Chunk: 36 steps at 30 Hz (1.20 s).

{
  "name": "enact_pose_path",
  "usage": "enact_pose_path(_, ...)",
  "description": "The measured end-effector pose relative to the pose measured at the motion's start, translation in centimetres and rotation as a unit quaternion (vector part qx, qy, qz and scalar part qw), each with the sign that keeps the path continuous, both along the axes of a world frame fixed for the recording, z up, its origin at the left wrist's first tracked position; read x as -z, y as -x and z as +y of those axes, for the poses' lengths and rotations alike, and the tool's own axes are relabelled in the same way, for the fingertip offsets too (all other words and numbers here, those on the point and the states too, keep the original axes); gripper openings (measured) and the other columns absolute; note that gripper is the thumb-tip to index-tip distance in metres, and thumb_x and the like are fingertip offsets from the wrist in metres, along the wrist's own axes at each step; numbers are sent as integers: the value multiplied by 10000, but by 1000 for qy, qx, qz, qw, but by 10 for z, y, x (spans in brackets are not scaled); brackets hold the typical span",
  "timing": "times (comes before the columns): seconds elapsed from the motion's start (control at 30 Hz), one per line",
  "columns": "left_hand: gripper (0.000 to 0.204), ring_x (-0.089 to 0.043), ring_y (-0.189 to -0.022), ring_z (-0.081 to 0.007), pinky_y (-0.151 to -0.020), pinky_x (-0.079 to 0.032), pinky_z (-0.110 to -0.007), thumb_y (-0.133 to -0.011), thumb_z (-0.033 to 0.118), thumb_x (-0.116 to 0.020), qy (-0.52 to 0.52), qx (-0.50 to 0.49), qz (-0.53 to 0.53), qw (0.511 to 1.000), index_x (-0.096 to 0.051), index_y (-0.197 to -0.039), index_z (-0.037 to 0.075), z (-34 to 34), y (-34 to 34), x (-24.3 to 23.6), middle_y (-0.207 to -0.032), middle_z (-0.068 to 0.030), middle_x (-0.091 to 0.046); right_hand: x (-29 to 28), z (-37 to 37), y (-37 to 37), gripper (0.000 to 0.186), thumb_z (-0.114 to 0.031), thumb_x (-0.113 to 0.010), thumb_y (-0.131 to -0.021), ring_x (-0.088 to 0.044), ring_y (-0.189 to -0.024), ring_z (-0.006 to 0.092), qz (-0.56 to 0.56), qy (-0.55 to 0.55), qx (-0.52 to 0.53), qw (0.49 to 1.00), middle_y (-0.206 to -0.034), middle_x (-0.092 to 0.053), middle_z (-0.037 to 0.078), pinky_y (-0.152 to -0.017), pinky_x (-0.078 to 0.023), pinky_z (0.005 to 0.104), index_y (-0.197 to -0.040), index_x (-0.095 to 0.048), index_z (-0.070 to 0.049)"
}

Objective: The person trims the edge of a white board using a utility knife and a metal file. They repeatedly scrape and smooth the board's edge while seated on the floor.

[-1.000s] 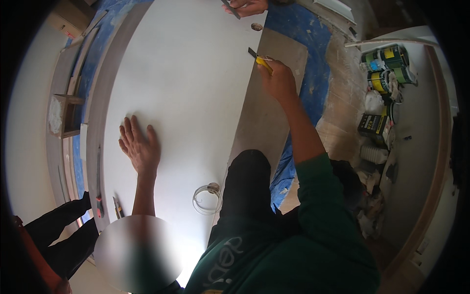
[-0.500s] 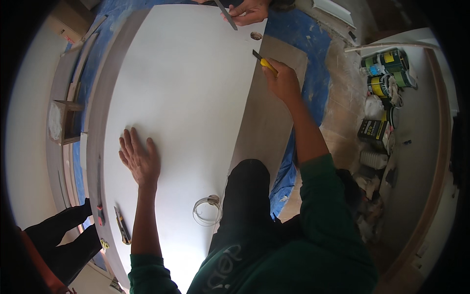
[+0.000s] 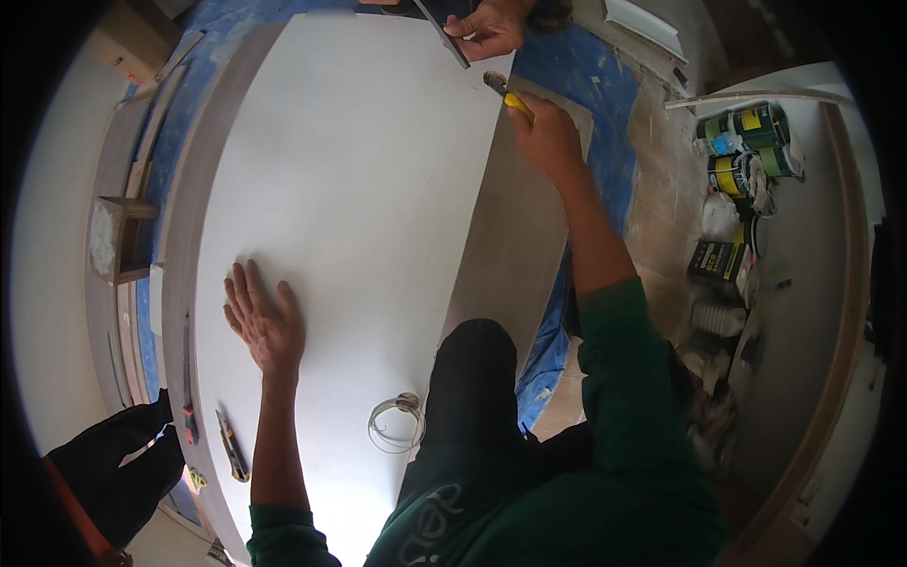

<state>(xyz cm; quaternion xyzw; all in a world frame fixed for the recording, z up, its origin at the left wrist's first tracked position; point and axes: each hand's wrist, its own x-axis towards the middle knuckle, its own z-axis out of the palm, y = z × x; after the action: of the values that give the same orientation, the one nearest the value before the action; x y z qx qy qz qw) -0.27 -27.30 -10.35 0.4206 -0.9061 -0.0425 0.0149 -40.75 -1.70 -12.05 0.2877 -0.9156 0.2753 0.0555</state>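
My right hand grips a yellow utility knife, its blade pointing at a round hole near the far right corner of a large white panel. Flat on the panel's left half lies my left hand, fingers spread, holding nothing. A co-worker's hand holds a grey flat file-like strip at the panel's far edge. Close to my knee, a loop of pale thin strip lies by a second hole.
A second utility knife lies left of my forearm. Beside it are a red-handled tool and yellow scissor handles. Another person's dark-clad legs stand at the left. Cans and bags line the right wall.
My right hand has brought the knife blade up to the far hole. The co-worker's hand and strip have shifted slightly right. My left hand stays flat on the panel.
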Motion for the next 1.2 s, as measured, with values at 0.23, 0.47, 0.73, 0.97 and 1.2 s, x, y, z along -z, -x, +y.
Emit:
enact_pose_path(0.23,642,-167,-1558,-333,-1262,-107,-548,-1043,415,-435,5,-7,-8,1000,-292,-1593,116,-1,-1,0,-1652,-140,-276,2,-5,23,356,-288,-663,-932,-674,-1024,412,4,22,1,1000,-1078,-708,217,-887,-533,485,-1237,-696,-107)
enact_pose_path(0.47,642,-167,-1558,-334,-1262,-108,-547,-1047,443,-408,17,7,5,1000,-297,-1593,125,-3,-1,5,-1651,-140,-281,-16,-6,46,378,-270,-679,-946,-702,-1054,376,-72,-3,8,997,-1151,-719,222,-925,-541,399,-1272,-695,-80)
enact_pose_path(0.73,656,-152,-1562,-340,-1261,-97,-552,-1047,464,-393,5,-2,-3,1000,-286,-1596,121,-1,-1,0,-1650,-152,-275,-7,2,29,395,-295,-657,-944,-677,-1054,399,-16,17,-35,999,-1121,-717,214,-929,-526,458,-1276,-680,-82)
enact_pose_path(0.97,664,-161,-1559,-348,-1258,-101,-551,-1046,480,-388,5,0,0,1000,-292,-1593,118,-1,0,2,-1647,-159,-279,16,-3,72,266,-202,-658,-921,-714,-877,275,-167,187,152,956,-932,-714,163,-749,-554,371,-1099,-685,-6)
enact_pose_path(1.2,630,-189,-1552,-343,-1247,-121,-559,-1055,433,-406,23,0,3,1000,-310,-1588,111,-2,-4,4,-1640,-147,-303,2,-45,73,260,-280,-792,-891,-546,-665,110,-359,326,173,857,-799,-615,10,-565,-442,277,-934,-633,-79)
